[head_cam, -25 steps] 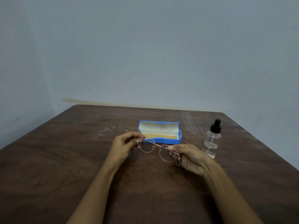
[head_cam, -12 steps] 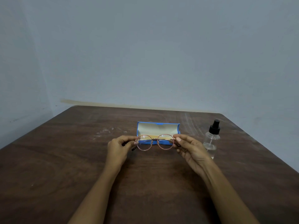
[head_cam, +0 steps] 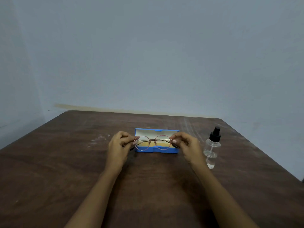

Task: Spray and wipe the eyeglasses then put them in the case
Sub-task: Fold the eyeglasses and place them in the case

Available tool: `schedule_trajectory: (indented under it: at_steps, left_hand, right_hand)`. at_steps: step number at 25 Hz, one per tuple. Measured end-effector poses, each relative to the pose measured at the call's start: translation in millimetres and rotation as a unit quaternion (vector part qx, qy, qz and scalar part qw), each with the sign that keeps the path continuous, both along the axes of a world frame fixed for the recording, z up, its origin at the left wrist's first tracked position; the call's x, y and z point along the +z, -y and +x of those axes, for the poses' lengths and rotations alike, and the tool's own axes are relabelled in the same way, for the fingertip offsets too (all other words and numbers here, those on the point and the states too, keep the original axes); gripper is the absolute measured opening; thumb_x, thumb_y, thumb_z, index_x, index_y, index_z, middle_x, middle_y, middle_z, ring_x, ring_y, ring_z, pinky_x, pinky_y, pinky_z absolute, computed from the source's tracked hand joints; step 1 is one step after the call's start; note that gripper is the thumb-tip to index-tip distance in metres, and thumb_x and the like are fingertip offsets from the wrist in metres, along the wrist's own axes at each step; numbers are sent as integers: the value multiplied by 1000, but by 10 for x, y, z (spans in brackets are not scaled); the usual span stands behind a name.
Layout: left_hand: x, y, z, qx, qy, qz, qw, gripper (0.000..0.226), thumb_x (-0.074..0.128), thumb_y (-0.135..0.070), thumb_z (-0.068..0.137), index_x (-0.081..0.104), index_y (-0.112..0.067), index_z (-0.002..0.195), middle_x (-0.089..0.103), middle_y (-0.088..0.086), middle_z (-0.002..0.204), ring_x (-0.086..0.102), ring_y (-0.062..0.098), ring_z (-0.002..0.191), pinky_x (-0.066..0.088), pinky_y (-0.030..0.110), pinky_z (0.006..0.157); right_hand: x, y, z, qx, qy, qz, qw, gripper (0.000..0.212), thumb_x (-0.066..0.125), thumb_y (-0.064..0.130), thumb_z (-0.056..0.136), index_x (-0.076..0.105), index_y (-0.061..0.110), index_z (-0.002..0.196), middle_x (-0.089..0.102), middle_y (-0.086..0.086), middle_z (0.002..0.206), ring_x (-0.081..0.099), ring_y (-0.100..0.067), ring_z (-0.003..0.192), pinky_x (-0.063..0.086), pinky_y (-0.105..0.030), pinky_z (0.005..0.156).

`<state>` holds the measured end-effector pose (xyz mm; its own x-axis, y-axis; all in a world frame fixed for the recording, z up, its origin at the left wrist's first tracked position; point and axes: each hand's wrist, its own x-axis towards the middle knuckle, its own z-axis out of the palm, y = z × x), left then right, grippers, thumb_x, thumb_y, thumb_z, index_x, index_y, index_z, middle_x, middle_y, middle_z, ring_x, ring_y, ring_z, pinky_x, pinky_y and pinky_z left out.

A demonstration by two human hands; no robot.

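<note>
Round eyeglasses [head_cam: 153, 139] with a thin pink-gold frame hang level right over the open blue case [head_cam: 166, 151], lenses facing me and temples folded. My left hand [head_cam: 118, 148] pinches the frame's left end, and my right hand [head_cam: 187, 146] pinches its right end. The case lies in the middle of the table with its cream-lined lid raised at the back. A yellowish cloth or lining shows inside it, partly hidden behind the lenses.
A clear spray bottle [head_cam: 211, 149] with a black nozzle stands upright just right of my right hand. The dark wooden table [head_cam: 65, 162] runs back to a pale wall, and its right edge slants in near the bottle.
Both hands have carried the eyeglasses away from me, from a tilted hold in front of the case to a level hold directly over it. The bottle and case have not moved.
</note>
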<state>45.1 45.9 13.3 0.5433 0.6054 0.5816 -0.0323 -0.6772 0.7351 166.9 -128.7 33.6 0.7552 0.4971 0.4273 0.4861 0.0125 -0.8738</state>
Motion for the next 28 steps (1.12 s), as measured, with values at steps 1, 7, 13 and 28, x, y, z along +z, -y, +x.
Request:
schedule_trajectory:
  at_steps: [1, 7, 13, 28]
  left_hand:
    - [-4, -33, 35, 7, -17, 13, 1000, 20, 68, -6, 76, 73, -13, 95, 53, -15, 78, 53, 7, 75, 36, 4, 60]
    - [-7, -60, 172, -6, -11, -42, 999, 30, 61, 10, 73, 69, -14, 91, 60, -8, 72, 54, -9, 65, 40, 2, 56]
    - [-45, -126, 300, 35, -11, -65, 997, 30, 67, 2, 71, 56, -25, 62, 60, -3, 64, 49, 5, 53, 40, 15, 51]
    - [-67, -195, 429, 57, -39, -57, 996, 35, 68, -6, 74, 54, -36, 62, 66, 5, 79, 57, 12, 65, 53, 35, 64]
  right_hand:
    - [7, -13, 27, -12, 11, -13, 1000, 33, 52, -10, 84, 63, 18, 71, 63, 10, 72, 60, 4, 66, 48, -7, 65]
    - [-124, -82, 174, -73, 19, -22, 997, 40, 55, -7, 82, 62, 29, 66, 65, 4, 77, 61, -11, 74, 49, -14, 69]
    - [-143, -149, 219, -126, 27, -29, 991, 23, 59, -6, 81, 68, 15, 75, 57, -4, 89, 57, 6, 70, 40, 0, 60]
    - [-208, -256, 484, -135, 3, -120, 984, 12, 69, 4, 75, 73, 12, 82, 57, -10, 105, 52, -17, 95, 38, -22, 75]
